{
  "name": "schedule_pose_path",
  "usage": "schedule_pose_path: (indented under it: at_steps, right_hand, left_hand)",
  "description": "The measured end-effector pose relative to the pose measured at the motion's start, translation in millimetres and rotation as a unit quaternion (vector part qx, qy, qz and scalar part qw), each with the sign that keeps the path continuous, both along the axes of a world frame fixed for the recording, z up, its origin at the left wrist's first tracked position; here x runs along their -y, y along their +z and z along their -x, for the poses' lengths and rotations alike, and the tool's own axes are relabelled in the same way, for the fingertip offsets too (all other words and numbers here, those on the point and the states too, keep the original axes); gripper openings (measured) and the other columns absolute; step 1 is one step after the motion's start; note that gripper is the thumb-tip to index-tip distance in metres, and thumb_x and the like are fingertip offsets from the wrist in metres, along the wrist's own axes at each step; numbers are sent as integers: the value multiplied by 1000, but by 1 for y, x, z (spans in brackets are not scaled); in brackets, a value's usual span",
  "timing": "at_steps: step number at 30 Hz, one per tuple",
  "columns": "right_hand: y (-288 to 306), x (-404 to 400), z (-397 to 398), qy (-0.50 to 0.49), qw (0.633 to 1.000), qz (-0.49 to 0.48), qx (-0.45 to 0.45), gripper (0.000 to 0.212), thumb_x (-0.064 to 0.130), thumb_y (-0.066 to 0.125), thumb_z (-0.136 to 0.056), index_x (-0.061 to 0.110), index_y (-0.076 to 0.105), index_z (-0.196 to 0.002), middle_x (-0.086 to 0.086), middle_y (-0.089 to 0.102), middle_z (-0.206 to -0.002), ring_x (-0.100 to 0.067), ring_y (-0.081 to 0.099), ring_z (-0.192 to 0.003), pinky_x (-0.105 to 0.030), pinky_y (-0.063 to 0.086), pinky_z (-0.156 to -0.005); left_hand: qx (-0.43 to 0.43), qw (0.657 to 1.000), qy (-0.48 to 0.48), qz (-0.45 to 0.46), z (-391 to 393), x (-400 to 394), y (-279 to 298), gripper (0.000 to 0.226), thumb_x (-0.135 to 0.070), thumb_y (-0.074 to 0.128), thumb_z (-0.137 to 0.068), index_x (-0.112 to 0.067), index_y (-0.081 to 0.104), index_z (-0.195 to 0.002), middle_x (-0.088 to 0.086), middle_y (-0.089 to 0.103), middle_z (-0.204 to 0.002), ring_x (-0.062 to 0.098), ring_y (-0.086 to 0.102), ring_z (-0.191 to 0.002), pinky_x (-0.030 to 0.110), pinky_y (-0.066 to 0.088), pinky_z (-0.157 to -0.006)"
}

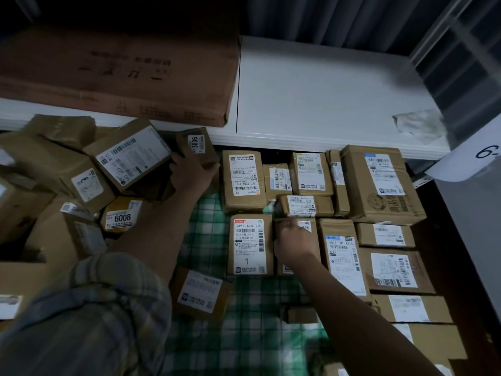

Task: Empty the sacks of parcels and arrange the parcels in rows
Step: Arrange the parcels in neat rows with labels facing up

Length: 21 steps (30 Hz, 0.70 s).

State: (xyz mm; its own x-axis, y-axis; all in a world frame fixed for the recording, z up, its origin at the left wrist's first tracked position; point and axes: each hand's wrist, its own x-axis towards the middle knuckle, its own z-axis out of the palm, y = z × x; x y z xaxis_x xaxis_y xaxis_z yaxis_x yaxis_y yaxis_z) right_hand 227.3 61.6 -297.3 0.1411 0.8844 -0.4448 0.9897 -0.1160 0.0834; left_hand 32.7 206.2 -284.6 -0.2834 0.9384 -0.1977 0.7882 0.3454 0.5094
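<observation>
Cardboard parcels with white labels lie in rows on a green checked cloth (244, 321) at the right. My right hand (294, 241) rests on a small parcel (305, 226) in the second row, fingers curled over its top, beside the parcel labelled "1" (249, 244). My left hand (191, 172) grips a small brown parcel marked 3006 (196, 146) at the edge of a loose heap of parcels (67, 172) on the left. No sack is in view.
A white shelf board (325, 99) overhangs the back of the rows, with a large brown carton (116, 77) on it. A yellow box marked 6008 (122, 217) sits in the heap. A loose parcel (200, 293) lies by my left forearm.
</observation>
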Motion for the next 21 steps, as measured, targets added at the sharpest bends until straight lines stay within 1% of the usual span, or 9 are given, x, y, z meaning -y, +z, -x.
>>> schedule_pose_path:
  at_steps: [3, 6, 7, 11, 14, 17, 19, 20, 21]
  right_hand:
    - [3, 1, -2, 17, 1000, -2, -3, 32, 20, 44, -96, 8, 54, -124, -12, 57, -127, -29, 63, -104, -29, 40, -67]
    - [5, 4, -5, 32, 999, -1, -8, 34, 22, 44, -97, 8, 51, -128, -13, 52, -135, -30, 62, -106, -30, 39, -70]
    - [5, 4, -6, 35, 999, 0, -9, 36, 23, 44, -98, 8, 50, -130, -14, 50, -137, -30, 62, -106, -30, 39, -70]
    - [4, 3, -8, 36, 999, 3, -8, 37, 24, 43, -98, 9, 48, -131, -13, 46, -138, -30, 61, -106, -30, 38, -70]
    - [5, 1, -9, 47, 999, 6, -1, 33, 23, 42, -99, 10, 52, -127, -12, 50, -133, -30, 61, -106, -31, 38, -69]
    - [8, -6, -9, 41, 999, -3, 0, 27, 22, 44, -97, 11, 61, -115, -10, 59, -121, -28, 61, -104, -31, 39, -70]
    - [15, -9, -6, 54, 998, -21, 12, 26, 21, 44, -96, 11, 63, -110, -9, 62, -115, -27, 61, -101, -30, 40, -70]
    - [19, -12, -5, 67, 997, -40, 11, 27, 23, 43, -97, 11, 62, -113, -10, 61, -117, -28, 60, -103, -31, 41, -72]
    - [19, -14, -5, 78, 995, -64, -6, 31, 27, 42, -98, 12, 59, -119, -11, 59, -121, -29, 57, -108, -33, 42, -77]
  left_hand:
    - [-6, 1000, 11, -8, -1, 2, -1, 96, -51, 65, -83, -16, 6, -151, 21, 17, -150, 43, 28, -132, 50, 40, -96]
    - [40, 998, 37, 8, -9, 1, 0, 105, -53, 70, -78, -18, 3, -151, 18, 6, -155, 41, 23, -136, 50, 38, -99]
    - [53, 997, 47, 10, -11, 0, 1, 107, -53, 71, -77, -18, 2, -151, 18, 6, -155, 41, 23, -136, 50, 38, -99]
    - [58, 996, 67, 3, -13, -2, 6, 98, -44, 69, -82, -14, 6, -150, 20, 21, -147, 40, 32, -129, 47, 40, -94]
    - [60, 997, 55, -8, -7, 3, 7, 96, -37, 69, -81, -13, 6, -150, 20, 23, -145, 41, 32, -127, 47, 41, -93]
    - [66, 997, 37, -18, 2, 13, 10, 96, -40, 69, -81, -13, 8, -149, 19, 22, -146, 42, 30, -129, 49, 39, -95]
    - [65, 997, 20, -32, 10, 23, 14, 95, -41, 69, -81, -13, 10, -149, 18, 23, -145, 41, 30, -130, 50, 40, -96]
    - [71, 996, 9, -49, 15, 27, 18, 93, -40, 70, -80, -14, 13, -148, 18, 24, -144, 41, 31, -129, 50, 40, -96]
    - [80, 994, -5, -72, 19, 32, 19, 90, -39, 71, -79, -14, 17, -146, 17, 25, -143, 40, 31, -129, 50, 41, -96]
